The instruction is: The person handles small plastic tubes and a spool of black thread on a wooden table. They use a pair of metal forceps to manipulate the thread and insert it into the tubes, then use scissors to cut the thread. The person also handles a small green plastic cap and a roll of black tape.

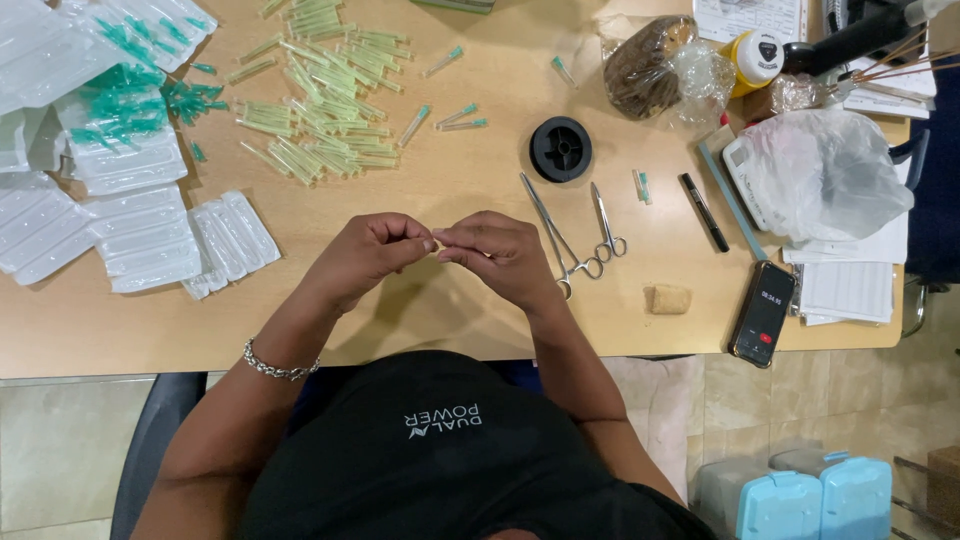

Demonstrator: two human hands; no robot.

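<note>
My left hand (365,255) and right hand (500,255) meet fingertip to fingertip, pinching something too small to tell. At two o'clock lie two steel scissor-handled clamps (575,235); at one, a black round spool (561,149); at eleven, pale-green capped needles (320,140).

both hands are brought together just above the near middle of the scene, the left hand (368,252) and the right hand (500,252) curled with fingertips pinched and meeting between them. both forearms are angled inward from the near edge, bare to the elbow. what is pinched between the fingertips cannot be made out.
</note>
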